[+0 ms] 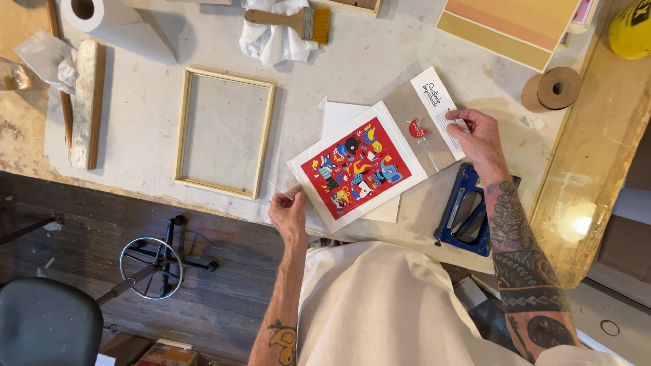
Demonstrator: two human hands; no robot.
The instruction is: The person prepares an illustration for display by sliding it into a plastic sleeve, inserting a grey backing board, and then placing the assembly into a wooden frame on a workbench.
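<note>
A colourful art print [356, 169] with a red field and a white border lies on the white worktable [146, 108], partly out of a clear sleeve with a grey backing card [424, 129] that bears a small red sticker. My left hand [288, 210] pinches the sleeve's near corner at the table edge. My right hand [478, 139] grips the far end of the sleeve, by its white label. An empty pale wooden frame [224, 132] rests to the left of the print.
A blue staple tool [468, 213] lies under my right forearm. A paper tape roll [556, 88], a brush [298, 22] on a white rag, a paper towel roll [88, 12] and orange boards [515, 24] sit further back. A stool [47, 322] stands on the dark floor.
</note>
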